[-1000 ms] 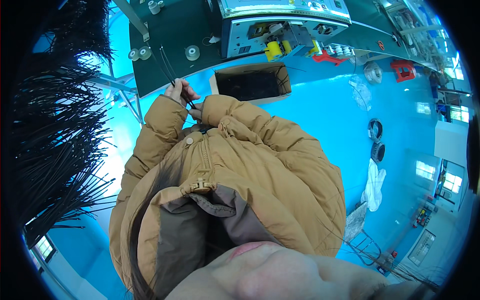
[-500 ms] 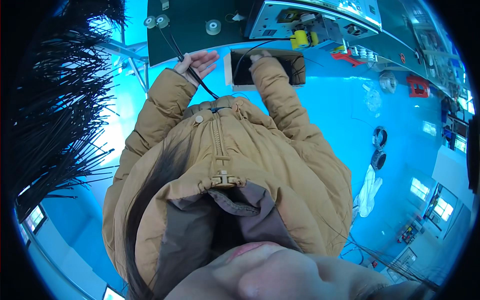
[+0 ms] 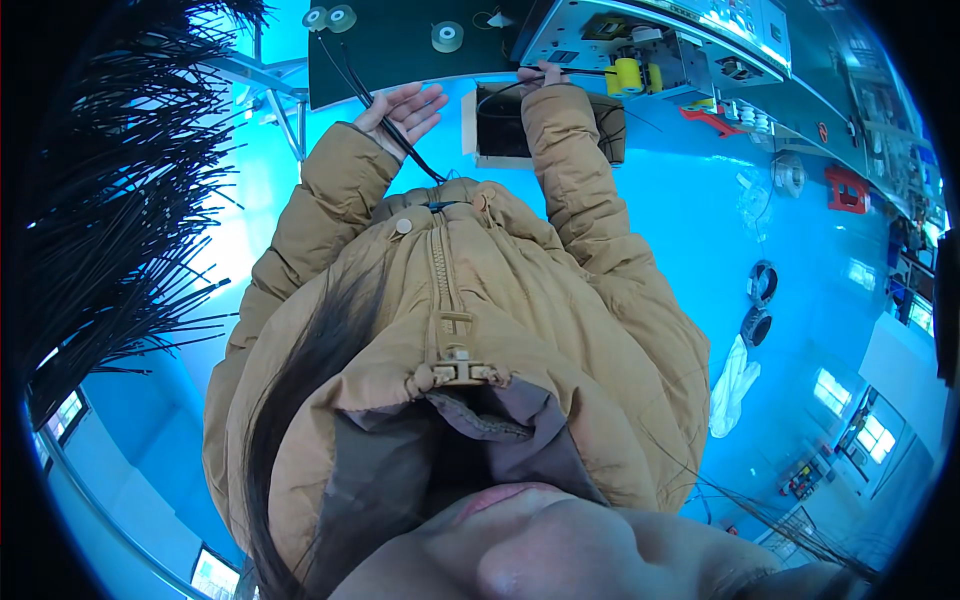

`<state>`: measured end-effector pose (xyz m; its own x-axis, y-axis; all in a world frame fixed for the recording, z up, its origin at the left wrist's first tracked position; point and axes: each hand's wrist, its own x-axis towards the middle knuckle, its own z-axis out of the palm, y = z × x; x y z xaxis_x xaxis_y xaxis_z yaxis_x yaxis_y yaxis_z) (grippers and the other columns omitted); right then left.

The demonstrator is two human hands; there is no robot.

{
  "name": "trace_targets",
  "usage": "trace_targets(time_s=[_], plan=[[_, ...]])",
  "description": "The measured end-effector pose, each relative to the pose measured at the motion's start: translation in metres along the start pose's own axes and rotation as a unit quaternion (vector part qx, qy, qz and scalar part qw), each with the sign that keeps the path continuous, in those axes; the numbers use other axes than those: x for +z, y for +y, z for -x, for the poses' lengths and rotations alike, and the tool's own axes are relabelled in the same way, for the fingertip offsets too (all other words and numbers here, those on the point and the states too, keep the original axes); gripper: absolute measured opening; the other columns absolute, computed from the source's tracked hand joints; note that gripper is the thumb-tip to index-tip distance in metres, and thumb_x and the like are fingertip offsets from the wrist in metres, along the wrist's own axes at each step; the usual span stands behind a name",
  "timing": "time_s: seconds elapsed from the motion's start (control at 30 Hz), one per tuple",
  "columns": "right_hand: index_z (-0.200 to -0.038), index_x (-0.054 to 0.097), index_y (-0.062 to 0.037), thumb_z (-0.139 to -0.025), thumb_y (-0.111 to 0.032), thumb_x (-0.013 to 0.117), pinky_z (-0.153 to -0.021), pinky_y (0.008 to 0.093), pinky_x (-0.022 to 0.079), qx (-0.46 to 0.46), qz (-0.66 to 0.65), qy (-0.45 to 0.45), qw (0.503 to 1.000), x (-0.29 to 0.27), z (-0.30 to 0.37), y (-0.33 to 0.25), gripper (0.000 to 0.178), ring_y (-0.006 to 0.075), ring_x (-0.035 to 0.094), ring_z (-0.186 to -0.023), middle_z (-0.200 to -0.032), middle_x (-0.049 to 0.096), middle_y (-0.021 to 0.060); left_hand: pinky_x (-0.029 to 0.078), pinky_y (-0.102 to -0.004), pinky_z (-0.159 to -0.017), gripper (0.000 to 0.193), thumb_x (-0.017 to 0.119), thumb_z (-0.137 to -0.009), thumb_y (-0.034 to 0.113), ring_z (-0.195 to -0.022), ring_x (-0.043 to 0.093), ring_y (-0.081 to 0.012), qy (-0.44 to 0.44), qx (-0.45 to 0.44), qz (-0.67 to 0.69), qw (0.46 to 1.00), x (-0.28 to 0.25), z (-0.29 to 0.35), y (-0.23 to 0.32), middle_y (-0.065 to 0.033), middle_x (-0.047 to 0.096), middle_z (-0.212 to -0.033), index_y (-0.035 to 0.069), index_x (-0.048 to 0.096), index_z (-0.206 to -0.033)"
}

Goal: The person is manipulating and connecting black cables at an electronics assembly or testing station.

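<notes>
My left hand (image 3: 408, 112) is palm up at the table's front edge, fingers stretched and apart. Several thin black cables (image 3: 362, 90) run from the table across this hand, near the thumb, and down toward my jacket; the fingers are not wrapped round them. At the front of a bench machine (image 3: 655, 40), my right hand (image 3: 541, 75) has its fingers closed on a black cable (image 3: 500, 90). That cable reaches the yellow rollers (image 3: 627, 76) at one end and curves down over an open cardboard box (image 3: 470, 130) at the other. My right sleeve hides part of the box.
Tape rolls (image 3: 447, 37) lie on the dark green tabletop (image 3: 395, 50). A large bundle of black cables (image 3: 130, 200) hangs at the left beside a metal frame (image 3: 285, 125). On the blue floor at the right are black coils (image 3: 762, 283) and a white plastic bag (image 3: 735, 388).
My right hand has moved up from over the box to the machine's front, beside the rollers. My left hand stays open by the cables, and the whole view has shifted slightly.
</notes>
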<state>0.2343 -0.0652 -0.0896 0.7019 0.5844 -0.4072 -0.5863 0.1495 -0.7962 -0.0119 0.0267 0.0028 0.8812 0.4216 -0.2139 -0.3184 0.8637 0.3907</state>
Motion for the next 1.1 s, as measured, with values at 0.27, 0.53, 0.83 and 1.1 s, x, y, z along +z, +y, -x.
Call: trace_targets(time_s=[0.27, 0.53, 0.83, 1.1], plan=[[-0.093, 0.043, -0.0021, -0.088, -0.027, 0.028, -0.060, 0.0286, 0.045, -0.066, 0.052, 0.026, 0.996, -0.011, 0.018, 0.005, 0.030, 0.0196, 0.054, -0.064, -0.070, 0.056, 0.0143, 0.021, -0.0225, -0.042, 0.040, 0.035, -0.088, 0.034, -0.044, 0.026, -0.0083, 0.069, -0.085, -0.180, 0.978, -0.003, 0.003, 0.001, 0.0023, 0.040, -0.059, 0.000, 0.042, -0.107], [-0.090, 0.042, -0.0001, -0.089, -0.025, 0.030, -0.065, 0.0322, 0.046, -0.004, 0.068, -0.008, 0.998, -0.007, 0.030, 0.023, 0.028, 0.0216, 0.052, -0.064, -0.075, 0.054, 0.0150, 0.024, -0.0216, -0.038, 0.036, 0.035, -0.089, 0.033, -0.041, 0.027, -0.0073, 0.128, -0.095, -0.308, 0.938, 0.011, -0.003, -0.011, 0.0028, 0.031, -0.053, 0.000, 0.043, -0.102], [-0.099, 0.047, -0.0047, -0.074, -0.011, 0.048, -0.069, 0.0362, 0.046, -0.398, 0.673, -0.291, 0.551, 0.063, 0.135, -0.045, 0.026, 0.0297, 0.056, -0.080, -0.088, 0.054, 0.0142, 0.035, -0.0322, -0.089, 0.043, 0.033, -0.089, 0.033, -0.107, 0.044, -0.0203, 0.078, -0.059, -0.433, 0.896, -0.006, -0.006, -0.026, -0.0133, 0.050, -0.111, 0.005, 0.036, -0.121], [-0.102, 0.049, -0.0081, -0.079, -0.025, 0.039, -0.089, 0.0448, 0.034, -0.401, 0.683, -0.308, 0.527, 0.074, 0.132, -0.029, 0.030, 0.0299, 0.047, -0.102, -0.103, 0.054, 0.0082, 0.046, -0.0277, -0.065, 0.046, 0.035, -0.088, 0.033, -0.061, 0.049, -0.0116, 0.076, 0.002, -0.439, 0.895, -0.013, -0.005, -0.039, -0.0044, 0.052, -0.073, 0.013, 0.026, -0.128]])
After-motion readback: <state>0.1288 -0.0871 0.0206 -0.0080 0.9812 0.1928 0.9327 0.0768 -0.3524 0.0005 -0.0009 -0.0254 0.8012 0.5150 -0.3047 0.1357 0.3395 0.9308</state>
